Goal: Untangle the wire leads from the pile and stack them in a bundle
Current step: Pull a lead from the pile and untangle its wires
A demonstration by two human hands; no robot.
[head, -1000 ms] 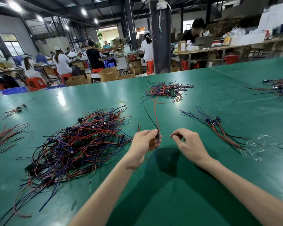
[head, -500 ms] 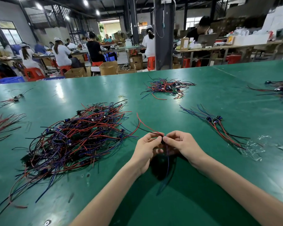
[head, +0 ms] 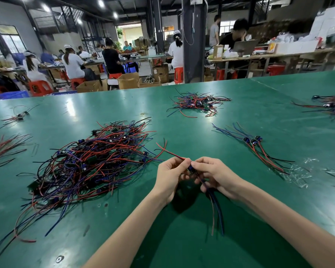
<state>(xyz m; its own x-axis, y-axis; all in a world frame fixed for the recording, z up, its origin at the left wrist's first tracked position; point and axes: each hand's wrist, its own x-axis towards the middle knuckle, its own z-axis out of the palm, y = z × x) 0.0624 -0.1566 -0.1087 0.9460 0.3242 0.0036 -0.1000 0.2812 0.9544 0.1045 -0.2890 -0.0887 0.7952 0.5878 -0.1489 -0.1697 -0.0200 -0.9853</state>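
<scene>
Gripping wire lead [head: 215,206] in fingers [head: 177,161], left hand [head: 169,176], right hand [head: 219,176], green table [head: 182,244], crowded workshop [head: 85,41].

Glossy green table [head: 240,117]; plastic-sheathed wire leads [head: 89,163]; crinkled clear film [head: 298,171].

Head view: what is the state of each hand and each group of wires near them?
Left hand, pinches the red-and-blue wire lead.
Right hand, grips the same lead; blue wires hang down.
Large pile of red, blue and black wires, tangled on the green table.
Small bundle of leads at right, laid side by side.
</scene>
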